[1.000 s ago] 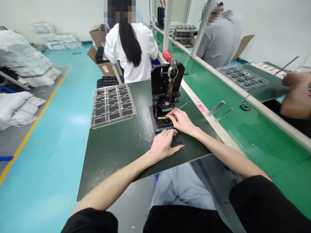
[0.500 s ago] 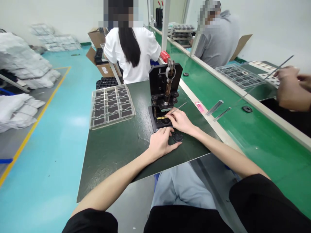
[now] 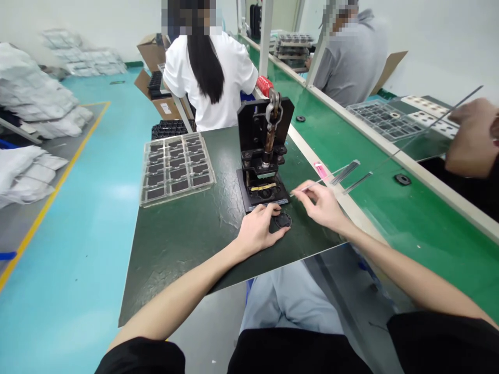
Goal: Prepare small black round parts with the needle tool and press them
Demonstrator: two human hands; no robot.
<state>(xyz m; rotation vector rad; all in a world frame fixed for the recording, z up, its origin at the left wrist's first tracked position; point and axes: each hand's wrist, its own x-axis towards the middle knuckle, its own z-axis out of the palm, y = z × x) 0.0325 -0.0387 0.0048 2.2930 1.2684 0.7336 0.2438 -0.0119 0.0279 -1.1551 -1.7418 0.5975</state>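
A black bench hand press (image 3: 260,150) stands on a dark green mat (image 3: 183,244), with a thin yellow strip (image 3: 263,187) lying across its base. My right hand (image 3: 316,205) pinches a thin metal rod (image 3: 307,186), and the hand is a little to the right of the press base. My left hand (image 3: 256,231) rests flat on the mat, its fingers against the front edge of the press base. Just beside those fingers lies a round black disc (image 3: 283,221).
A transparent tray of dark rectangular pieces (image 3: 175,167) sits left of the press. Metal rods (image 3: 345,172) and a pink item (image 3: 319,169) lie right of the mat. A co-worker's hand (image 3: 472,136) holds a long rod at right. Other people sit beyond.
My right hand has moved right, away from the yellow strip, with the rod still in it. The left hand has barely moved, and the view has shifted slightly.
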